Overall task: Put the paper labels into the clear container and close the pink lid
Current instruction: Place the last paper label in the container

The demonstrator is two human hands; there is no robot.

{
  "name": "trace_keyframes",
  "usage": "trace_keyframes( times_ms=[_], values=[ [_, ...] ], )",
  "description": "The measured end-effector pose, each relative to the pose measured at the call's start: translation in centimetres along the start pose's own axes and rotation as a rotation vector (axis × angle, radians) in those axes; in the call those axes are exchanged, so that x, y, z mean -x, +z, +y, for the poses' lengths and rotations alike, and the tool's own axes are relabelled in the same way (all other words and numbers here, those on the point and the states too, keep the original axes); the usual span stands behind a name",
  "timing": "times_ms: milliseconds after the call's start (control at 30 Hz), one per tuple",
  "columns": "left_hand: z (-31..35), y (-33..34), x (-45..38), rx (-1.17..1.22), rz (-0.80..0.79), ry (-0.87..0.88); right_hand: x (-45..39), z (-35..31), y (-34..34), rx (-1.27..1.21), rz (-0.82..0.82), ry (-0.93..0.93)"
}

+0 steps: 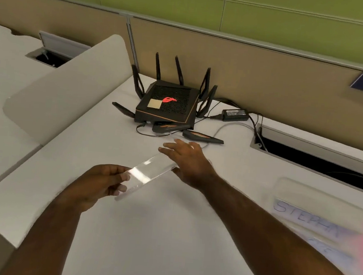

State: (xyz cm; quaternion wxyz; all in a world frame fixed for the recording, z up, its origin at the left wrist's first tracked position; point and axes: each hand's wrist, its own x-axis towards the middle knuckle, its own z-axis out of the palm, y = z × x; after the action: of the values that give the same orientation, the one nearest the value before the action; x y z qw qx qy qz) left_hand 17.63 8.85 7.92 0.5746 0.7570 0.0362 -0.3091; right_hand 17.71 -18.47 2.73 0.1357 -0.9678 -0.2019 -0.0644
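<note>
Two bare forearms reach in from the bottom edge, with no sleeves in view. The left hand point(96, 182) and right hand point(188, 163) wear no gloves, rings or watch. Short pale fingernails show on the left fingers point(125, 177).

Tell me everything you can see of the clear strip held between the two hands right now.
The clear strip is a long, flat, see-through piece, plastic by its look, with bright glare along its middle. It hangs above the white desk, slanting from near left to far right. The left hand pinches its near end between thumb and fingers; the right hand rests at its far end, fingers spread. Motion blur hides any print on it.
</note>
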Motion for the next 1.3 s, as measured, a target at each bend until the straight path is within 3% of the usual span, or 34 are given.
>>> trace_keyframes(
  times_ms=[233,367,533,900,1167,1300],
  values=[
    [4.4,8.7,-1.7,-0.52,-0.04,0.255,10.0,6.6,-6.9,-0.021,-0.03,0.166],
    [5.9,15.6,-2.5,-0.854,-0.052,0.514,16.8,9.8,-10.1,-0.059,-0.06,0.358],
    [7.3,23.7,-3.1,-1.051,-0.097,0.741,25.3,12.7,-13.2,-0.105,-0.12,0.596],
    [6.8,36.1,-3.2,-1.297,-0.185,0.919,36.9,15.3,-15.2,-0.009,-0.155,0.78],
    [4.0,39.9,-3.8,-1.46,-0.212,0.931,38.8,14.7,-13.6,0.14,-0.221,0.886],
    [3.4,40.8,-4.1,-1.541,-0.2,0.892,38.4,14.3,-12.5,0.24,-0.269,0.815]
  ],
)
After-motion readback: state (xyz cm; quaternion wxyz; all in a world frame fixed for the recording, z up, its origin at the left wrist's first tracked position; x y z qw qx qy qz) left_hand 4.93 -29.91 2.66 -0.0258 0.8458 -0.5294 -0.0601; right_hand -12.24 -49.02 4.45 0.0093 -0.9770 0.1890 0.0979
